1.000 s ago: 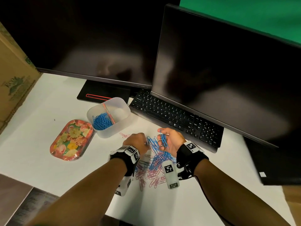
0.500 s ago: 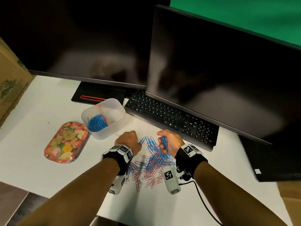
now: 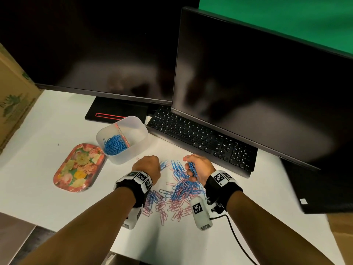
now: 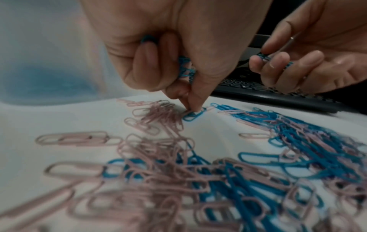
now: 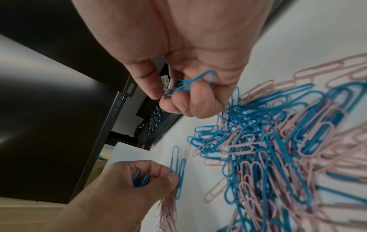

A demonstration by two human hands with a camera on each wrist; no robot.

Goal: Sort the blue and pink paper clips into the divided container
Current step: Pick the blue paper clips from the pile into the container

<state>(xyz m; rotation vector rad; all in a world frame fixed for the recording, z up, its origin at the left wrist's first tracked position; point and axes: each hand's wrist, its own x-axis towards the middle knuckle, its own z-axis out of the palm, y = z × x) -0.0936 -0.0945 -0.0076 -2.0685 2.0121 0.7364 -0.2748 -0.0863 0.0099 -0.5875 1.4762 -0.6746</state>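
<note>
A mixed heap of blue and pink paper clips point(image 3: 178, 190) lies on the white table between my wrists. My left hand point(image 3: 148, 165) is curled around several blue clips point(image 4: 184, 67), and its thumb and forefinger pinch one more blue clip point(image 4: 193, 115) on the table. My right hand point(image 3: 196, 167) hovers above the heap and holds a bunch of blue clips point(image 5: 188, 84) in curled fingers. The translucent divided container point(image 3: 133, 150) stands up and left of the hands. Blue clips point(image 3: 114, 144) fill its left compartment; the right one looks bare.
A floral tin tray point(image 3: 78, 168) lies left of the container. A black keyboard point(image 3: 202, 140) and two dark monitors point(image 3: 257, 83) stand just behind the hands. A cardboard box point(image 3: 13, 100) is at far left. The table's front edge runs under my forearms.
My left hand has shifted slightly left and down onto a single blue clip at the heap's far edge. My right hand keeps its bunch, about where it was.
</note>
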